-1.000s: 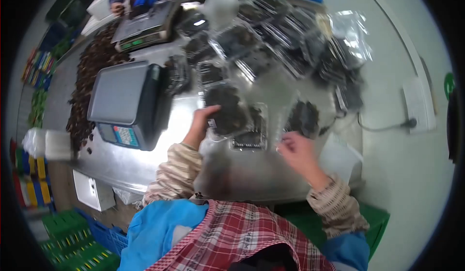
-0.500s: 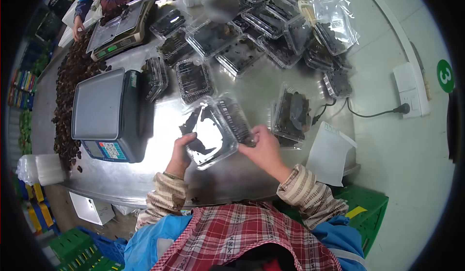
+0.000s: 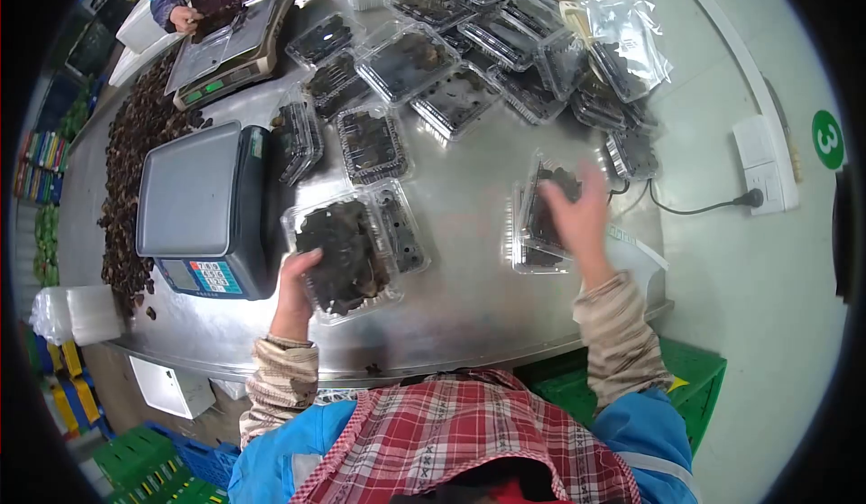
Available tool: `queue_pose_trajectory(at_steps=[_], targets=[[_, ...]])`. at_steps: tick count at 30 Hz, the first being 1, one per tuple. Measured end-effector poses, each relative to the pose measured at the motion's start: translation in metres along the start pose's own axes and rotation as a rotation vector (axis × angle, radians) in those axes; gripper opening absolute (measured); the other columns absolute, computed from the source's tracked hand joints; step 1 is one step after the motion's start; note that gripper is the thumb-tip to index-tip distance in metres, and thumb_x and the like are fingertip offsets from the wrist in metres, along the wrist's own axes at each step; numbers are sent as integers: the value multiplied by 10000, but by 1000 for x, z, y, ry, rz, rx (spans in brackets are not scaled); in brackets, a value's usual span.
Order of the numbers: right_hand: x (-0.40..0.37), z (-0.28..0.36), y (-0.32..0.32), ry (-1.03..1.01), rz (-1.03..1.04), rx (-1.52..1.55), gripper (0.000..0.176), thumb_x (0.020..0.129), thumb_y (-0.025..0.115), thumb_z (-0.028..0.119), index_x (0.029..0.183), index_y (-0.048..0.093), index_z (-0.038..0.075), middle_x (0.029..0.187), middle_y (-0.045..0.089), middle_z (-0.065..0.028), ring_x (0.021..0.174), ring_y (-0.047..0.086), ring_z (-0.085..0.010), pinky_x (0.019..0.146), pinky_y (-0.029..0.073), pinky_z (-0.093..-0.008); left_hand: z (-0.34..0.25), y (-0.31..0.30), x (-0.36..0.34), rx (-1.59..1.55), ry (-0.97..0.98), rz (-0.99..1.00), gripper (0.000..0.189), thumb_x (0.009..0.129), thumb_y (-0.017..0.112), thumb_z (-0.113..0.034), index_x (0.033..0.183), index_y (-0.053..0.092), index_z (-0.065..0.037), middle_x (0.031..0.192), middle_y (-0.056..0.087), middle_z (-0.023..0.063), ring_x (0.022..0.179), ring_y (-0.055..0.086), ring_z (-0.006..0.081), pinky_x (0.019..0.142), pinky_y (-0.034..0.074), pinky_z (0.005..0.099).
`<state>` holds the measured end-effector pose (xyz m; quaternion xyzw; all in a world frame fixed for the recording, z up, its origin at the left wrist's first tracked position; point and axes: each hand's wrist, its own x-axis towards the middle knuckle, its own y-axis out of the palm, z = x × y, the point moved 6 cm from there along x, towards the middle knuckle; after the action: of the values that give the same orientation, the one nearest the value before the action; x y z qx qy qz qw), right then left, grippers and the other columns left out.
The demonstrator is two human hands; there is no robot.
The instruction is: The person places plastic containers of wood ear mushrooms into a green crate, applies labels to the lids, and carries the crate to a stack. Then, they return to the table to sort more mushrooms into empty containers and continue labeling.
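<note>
Head view: left hand is clamping the left edge of a filled clear box, thumb on the near rim, dark pieces showing inside. Can't tell if a lid is covering them. Box is sitting toward the near left part of the metal surface, right of the grey scale, and is overlapping a second clear box on its right side. Right hand is hovering over or touching the right-hand boxes, motion-blurred, thumb and fingers spreading apart; contact unclear. Those boxes are lying near the surface's right side, one partly on another. Farther back, a large group of packed boxes is spreading across the surface, some overlapping. Loose dark pieces are lying in a long heap left of the grey scale. A co-worker's hand is working beside the far scale.
</note>
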<state>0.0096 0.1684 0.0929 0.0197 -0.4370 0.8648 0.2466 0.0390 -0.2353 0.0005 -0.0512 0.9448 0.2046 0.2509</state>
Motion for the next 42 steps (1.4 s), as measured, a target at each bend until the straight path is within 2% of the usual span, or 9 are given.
queue_pose_trajectory(at_steps=[3, 5, 12, 21, 28, 30, 31, 32, 42], targets=[[26, -100, 10, -109, 7, -28, 545, 667, 744, 286, 1050, 532, -39, 964, 603, -138, 877, 596, -219, 718, 485, -315, 27, 23, 16, -38, -82, 24, 353, 736, 593, -194, 962, 577, 77, 881, 620, 137, 746, 607, 211, 698, 489, 295], [0, -145, 56, 704, 638, 554, 609, 664, 757, 324, 1069, 522, -64, 980, 602, -133, 854, 604, -200, 671, 499, -296, 34, 33, 30, -36, -58, 32, 362, 738, 591, -198, 966, 575, 83, 886, 619, 147, 740, 607, 213, 694, 490, 297], [-39, -53, 132, 313, 694, 492, 1117, 561, 804, 413, 1336, 178, -93, 1331, 345, -247, 1221, 379, -315, 1003, 326, -336, 54, 56, 43, 202, -87, 47, 360, 756, 615, -252, 1014, 581, -3, 978, 605, 92, 892, 564, 221, 830, 439, 333], [-48, 47, 13, 301, 987, 978, 590, 660, 741, 411, 1112, 565, 75, 975, 605, -32, 781, 572, -136, 656, 450, -253, 30, 63, -19, -202, 80, 300, 460, 804, 554, -289, 1175, 495, -25, 1161, 530, 122, 1060, 510, 251, 904, 418, 361], [-128, -2, -268, 61, 251, 1025, 426, 796, 605, 430, 1001, 599, 57, 815, 593, -32, 708, 541, -109, 622, 445, -256, -13, 239, -123, -166, 81, 969, 470, 858, 506, -327, 1225, 410, -49, 1205, 469, 174, 1130, 457, 271, 950, 394, 395], [-199, -45, -336, -185, 114, 948, 385, 794, 595, 398, 982, 614, 63, 827, 582, -7, 645, 485, -95, 572, 395, -241, 4, 302, -177, 196, 652, 954, 364, 838, 511, -254, 1121, 500, -27, 1123, 525, 159, 1033, 520, 265, 896, 428, 381], [-243, -70, -359, 340, -121, 944, 336, 824, 566, 333, 1028, 582, 66, 846, 569, -1, 677, 486, -89, 596, 399, -242, 32, 341, -204, 92, 288, 1243, 309, 825, 515, -214, 1065, 532, -21, 1068, 555, 143, 986, 539, 250, 867, 437, 365], [-286, -95, -383, 192, -265, 947, 306, 830, 559, 317, 1015, 570, 74, 861, 572, -7, 692, 488, -101, 613, 409, -268, 58, 375, -239, -9, -97, 1504, 257, 812, 519, -173, 1009, 563, -14, 1013, 584, 127, 938, 558, 236, 837, 447, 349], [-585, -295, -410, 844, -828, 1119, 396, 771, 651, 246, 1049, 562, -20, 995, 604, -104, 895, 581, -220, 812, 454, -337, 386, 496, -424, 877, -773, 1758, 304, 800, 586, -237, 998, 598, -7, 912, 632, 91, 791, 602, 197, 743, 480, 320]])
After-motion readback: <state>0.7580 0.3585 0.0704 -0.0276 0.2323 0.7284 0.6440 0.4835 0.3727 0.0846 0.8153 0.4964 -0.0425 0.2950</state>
